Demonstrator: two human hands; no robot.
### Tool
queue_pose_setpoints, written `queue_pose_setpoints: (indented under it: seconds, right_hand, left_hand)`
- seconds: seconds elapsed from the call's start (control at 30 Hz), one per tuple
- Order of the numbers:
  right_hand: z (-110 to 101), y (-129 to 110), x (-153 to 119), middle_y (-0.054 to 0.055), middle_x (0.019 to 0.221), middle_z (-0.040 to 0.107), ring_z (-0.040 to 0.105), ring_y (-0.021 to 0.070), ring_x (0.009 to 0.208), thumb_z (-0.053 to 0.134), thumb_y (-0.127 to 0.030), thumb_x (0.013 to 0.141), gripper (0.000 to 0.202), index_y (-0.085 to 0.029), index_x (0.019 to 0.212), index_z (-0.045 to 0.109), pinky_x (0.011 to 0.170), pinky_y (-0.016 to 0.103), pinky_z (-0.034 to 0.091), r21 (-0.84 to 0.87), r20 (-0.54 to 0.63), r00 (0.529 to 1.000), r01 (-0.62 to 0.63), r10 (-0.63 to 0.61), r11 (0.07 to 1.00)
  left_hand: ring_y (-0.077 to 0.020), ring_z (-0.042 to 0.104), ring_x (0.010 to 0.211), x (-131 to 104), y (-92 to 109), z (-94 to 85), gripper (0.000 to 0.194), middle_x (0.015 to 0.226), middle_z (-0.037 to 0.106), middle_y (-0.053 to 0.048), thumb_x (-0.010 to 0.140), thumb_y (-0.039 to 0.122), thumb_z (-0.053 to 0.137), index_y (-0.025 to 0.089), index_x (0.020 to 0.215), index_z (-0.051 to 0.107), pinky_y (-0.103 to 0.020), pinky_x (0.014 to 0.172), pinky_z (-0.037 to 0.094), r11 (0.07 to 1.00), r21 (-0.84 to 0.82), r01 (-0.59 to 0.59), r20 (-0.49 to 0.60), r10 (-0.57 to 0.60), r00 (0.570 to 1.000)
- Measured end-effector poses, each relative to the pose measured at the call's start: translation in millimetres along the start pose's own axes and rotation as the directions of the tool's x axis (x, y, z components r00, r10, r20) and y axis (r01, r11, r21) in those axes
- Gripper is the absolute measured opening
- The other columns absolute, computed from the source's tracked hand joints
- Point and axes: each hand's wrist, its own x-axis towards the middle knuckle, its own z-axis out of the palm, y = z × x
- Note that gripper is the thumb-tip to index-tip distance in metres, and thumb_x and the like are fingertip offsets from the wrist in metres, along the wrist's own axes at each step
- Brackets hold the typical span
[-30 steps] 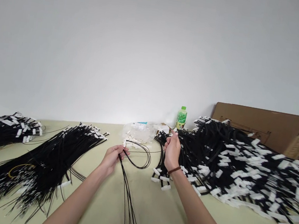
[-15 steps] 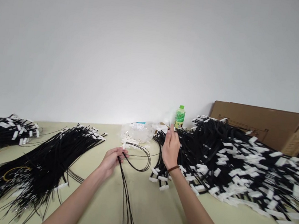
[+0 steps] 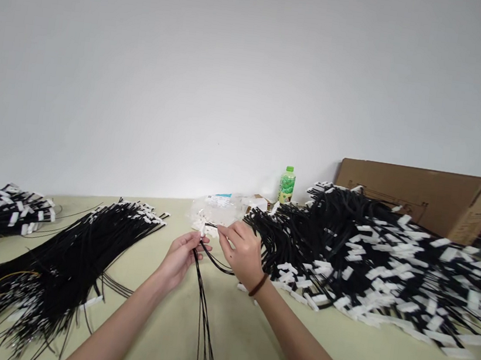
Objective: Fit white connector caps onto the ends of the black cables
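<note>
My left hand [image 3: 179, 256] pinches a small white connector [image 3: 202, 230] and the black wires [image 3: 204, 311] at it. These wires hang down in a loose strand toward the table's near edge. Just to the right, my right hand [image 3: 243, 252] has its thumb and forefinger closed on a thin black wire [image 3: 212, 225] near the connector's top. Another length of wire curves from the left hand to below the right hand. The exact wire tip between the right fingers is too small to make out.
A clear plastic bag [image 3: 214, 207] with small white pieces lies behind my hands. Black cables with white connectors heap up on the right [image 3: 373, 250]; more bundles lie on the left [image 3: 80, 253]. Farther back stand a green-capped bottle [image 3: 286, 186] and a cardboard box [image 3: 407, 193].
My right hand has come left and down from beside the bottle to the connector, where it pinches a wire. The wide wire loop is now partly behind it. My left hand stays nearly in place.
</note>
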Motion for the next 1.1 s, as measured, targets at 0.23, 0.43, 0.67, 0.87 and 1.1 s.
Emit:
queue_pose_setpoints:
  seconds: [0.23,0.43,0.67,0.87,1.1]
  right_hand:
    - [-2.1,-3.4,0.8,0.002,0.063,0.049,0.047,0.0139,0.065,0.046,-0.017,0.088,0.021,-0.016,0.071,0.059,0.060,0.025,0.035,-0.049,-0.020,0.999,0.043,-0.044,0.998]
    - [-2.3,-4.1,-0.4,0.002,0.062,0.047,0.046,0.0144,0.063,0.047,-0.015,0.086,0.021,-0.018,0.068,0.057,0.059,0.025,0.034,-0.073,-0.001,0.997,0.075,-0.075,0.994]
    - [-1.5,-5.3,1.0,0.001,0.061,0.047,0.046,0.0145,0.062,0.047,-0.014,0.084,0.020,-0.018,0.068,0.056,0.057,0.026,0.035,0.003,-0.059,0.997,0.045,-0.044,0.999]
    - [-5.9,-8.6,6.5,0.000,0.060,0.044,0.044,0.0127,0.059,0.049,-0.015,0.082,0.017,-0.017,0.067,0.055,0.056,0.024,0.035,0.204,-0.086,0.991,-0.082,0.101,0.976]
    - [-7.3,-10.0,8.7,-0.002,0.058,0.042,0.040,0.0109,0.055,0.049,-0.016,0.081,0.017,-0.017,0.065,0.055,0.054,0.024,0.033,0.277,-0.075,0.982,-0.145,0.172,0.950]
  left_hand:
    - [-0.0125,0.058,0.066,-3.1,3.1,4.1,0.028,0.077,0.059,-0.003,0.061,0.032,0.074,0.012,0.076,0.060,-0.019,0.050,0.040,0.999,0.008,-0.044,0.069,0.044,0.997]
    - [-0.0106,0.055,0.063,-5.3,6.1,6.8,0.024,0.076,0.058,-0.002,0.064,0.031,0.073,0.013,0.074,0.059,-0.019,0.048,0.039,0.997,0.008,-0.081,0.097,0.080,0.992]
    - [-0.0107,0.054,0.062,-5.4,6.2,6.5,0.026,0.074,0.057,-0.002,0.064,0.034,0.072,0.014,0.074,0.059,-0.019,0.046,0.038,0.994,0.022,-0.103,0.116,0.100,0.988]
    - [-0.0104,0.054,0.062,-5.8,6.2,7.3,0.027,0.075,0.057,-0.002,0.065,0.035,0.071,0.013,0.075,0.059,-0.019,0.046,0.038,0.995,0.035,-0.099,0.125,0.094,0.988]
    - [-0.0110,0.054,0.062,-5.1,5.3,6.1,0.028,0.074,0.057,-0.003,0.065,0.036,0.071,0.013,0.076,0.059,-0.019,0.047,0.038,0.994,0.044,-0.103,0.131,0.097,0.987]
